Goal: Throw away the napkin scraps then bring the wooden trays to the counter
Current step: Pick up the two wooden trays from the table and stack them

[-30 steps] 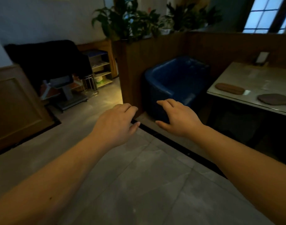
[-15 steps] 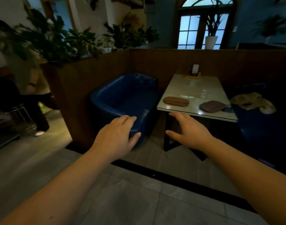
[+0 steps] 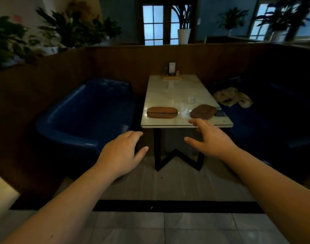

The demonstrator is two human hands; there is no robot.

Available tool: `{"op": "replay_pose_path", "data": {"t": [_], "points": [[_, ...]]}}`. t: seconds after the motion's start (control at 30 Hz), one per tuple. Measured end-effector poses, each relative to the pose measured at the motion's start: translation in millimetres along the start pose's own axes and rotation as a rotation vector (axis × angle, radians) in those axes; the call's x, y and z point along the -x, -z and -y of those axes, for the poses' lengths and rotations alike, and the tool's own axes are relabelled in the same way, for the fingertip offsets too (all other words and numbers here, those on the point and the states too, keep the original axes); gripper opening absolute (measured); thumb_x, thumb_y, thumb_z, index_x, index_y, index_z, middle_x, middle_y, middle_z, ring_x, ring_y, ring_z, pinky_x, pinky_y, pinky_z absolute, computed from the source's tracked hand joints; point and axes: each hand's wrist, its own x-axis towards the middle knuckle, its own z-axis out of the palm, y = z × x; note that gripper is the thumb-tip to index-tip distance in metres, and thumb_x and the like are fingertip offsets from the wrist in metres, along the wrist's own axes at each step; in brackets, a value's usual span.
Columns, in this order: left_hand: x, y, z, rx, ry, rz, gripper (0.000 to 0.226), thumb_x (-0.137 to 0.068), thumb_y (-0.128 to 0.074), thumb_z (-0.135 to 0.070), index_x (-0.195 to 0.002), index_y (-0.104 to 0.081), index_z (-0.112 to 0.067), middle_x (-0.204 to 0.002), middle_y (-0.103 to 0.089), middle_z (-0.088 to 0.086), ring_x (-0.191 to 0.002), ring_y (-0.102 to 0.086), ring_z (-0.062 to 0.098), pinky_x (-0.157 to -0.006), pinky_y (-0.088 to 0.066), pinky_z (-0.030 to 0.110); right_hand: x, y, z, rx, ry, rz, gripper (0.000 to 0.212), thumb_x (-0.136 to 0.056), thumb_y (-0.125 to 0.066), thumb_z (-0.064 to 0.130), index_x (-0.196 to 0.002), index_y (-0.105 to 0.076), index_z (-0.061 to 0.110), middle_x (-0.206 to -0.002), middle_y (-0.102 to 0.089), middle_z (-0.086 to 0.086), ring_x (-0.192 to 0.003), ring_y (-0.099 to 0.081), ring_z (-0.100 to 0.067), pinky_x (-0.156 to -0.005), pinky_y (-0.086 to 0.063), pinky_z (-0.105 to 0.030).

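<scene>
Both hands are empty, the left hand (image 3: 121,154) and right hand (image 3: 212,140) hanging open with fingers spread, short of the pale marble-topped table (image 3: 170,88). Two flat oval wooden trays lie near its front edge, the lighter brown tray (image 3: 162,112) left and the darker brown tray (image 3: 203,112) right, with clear glasses (image 3: 186,104) between them. Each looks stiff, light and smooth, probably best pinched by its long rims without knocking the glassware.
</scene>
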Motion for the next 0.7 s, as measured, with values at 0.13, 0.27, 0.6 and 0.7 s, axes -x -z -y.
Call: {"op": "replay_pose_path", "data": {"t": [0.13,0.27,0.6,0.7], "points": [[-49,-13,28,0.004,-0.059,0.008,0.056,-0.090,-0.043,-0.051,-0.138,-0.036,-0.024,-0.138,-0.048,-0.003,-0.119,-0.049,0.016,-0.083,-0.046,0.033,-34,-13,-7,0.024,-0.076,-0.019,0.070,-0.078,-0.058,0.064,-0.138,-0.036,0.036,-0.139,-0.049,0.004,-0.116,-0.056,-0.015,-0.087,-0.054,-0.038],[-97,-28,49,0.041,-0.071,0.026,0.053,-0.090,-0.043,-0.050,-0.136,-0.037,-0.023,-0.135,-0.050,-0.002,-0.116,-0.051,0.017,-0.084,-0.050,0.038,-68,-26,-22,0.028,-0.134,-0.036,0.069,-0.080,-0.060,0.059,-0.139,-0.038,0.032,-0.141,-0.049,0.002,-0.119,-0.055,-0.017,-0.088,-0.053,-0.037],[-258,-107,84,0.045,-0.024,0.047,0.055,-0.089,-0.046,-0.051,-0.135,-0.038,-0.021,-0.130,-0.054,0.002,-0.112,-0.054,0.020,-0.081,-0.051,0.042,-202,-65,-112,0.008,-0.218,0.009,0.066,-0.083,-0.062,0.054,-0.140,-0.038,0.029,-0.135,-0.053,-0.001,-0.110,-0.057,-0.017,-0.084,-0.052,-0.035],[-306,-137,92,0.034,-0.004,0.053,0.054,-0.089,-0.046,-0.051,-0.134,-0.039,-0.022,-0.129,-0.054,0.001,-0.110,-0.055,0.020,-0.078,-0.051,0.038,-248,-79,-146,-0.002,-0.195,0.040,0.065,-0.082,-0.061,0.054,-0.138,-0.039,0.030,-0.132,-0.054,0.000,-0.108,-0.058,-0.015,-0.081,-0.054,-0.033]]}}
